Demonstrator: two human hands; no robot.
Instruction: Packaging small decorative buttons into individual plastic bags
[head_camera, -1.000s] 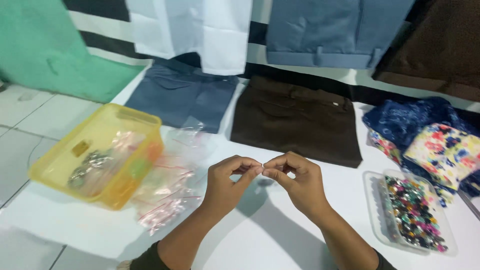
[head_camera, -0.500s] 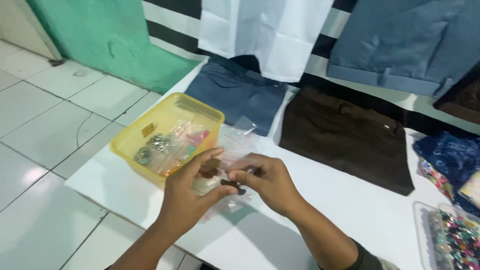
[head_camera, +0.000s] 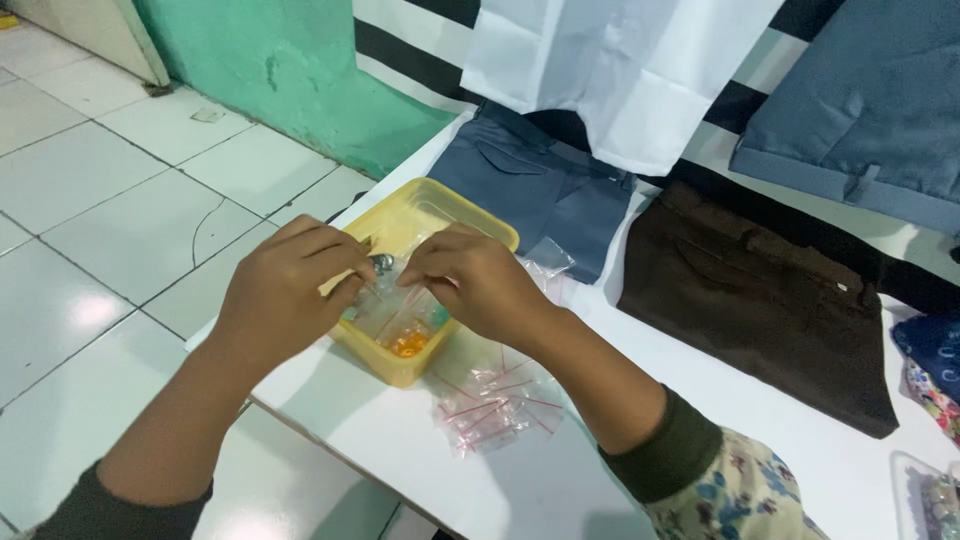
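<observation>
White floor tiles and a green-painted wall base frame the scene from the head view; a white surface (head_camera: 560, 470) juts out over the tiles, and garments are spread along its far side: grey-blue trousers (head_camera: 530, 195), dark brown trousers (head_camera: 770, 300), a white cloth (head_camera: 620, 70) hanging above them, and more blue fabric at the upper right.

Near the surface's corner sits a yellow plastic tub (head_camera: 420, 215); both hands now work right over it, whereas a second ago they were pinching something out over the bare middle of the surface; the work has shifted to the tub, which suggests the small piece is being put in or taken from there.

The left hand (head_camera: 285, 290) has thumb and fingers pinched together on a small grey metal piece (head_camera: 382, 263) at the tub's rim; the right hand (head_camera: 475, 280) curls close beside it, fingertips drawn together on a clear packet, though I cannot tell exactly what it clamps.

Orange bits (head_camera: 408, 345) lie in the tub's near corner; small clear zip bags (head_camera: 490, 400) with red strips are scattered just beside it; a clear tray of coloured buttons (head_camera: 930, 495) sits at the far right edge.
</observation>
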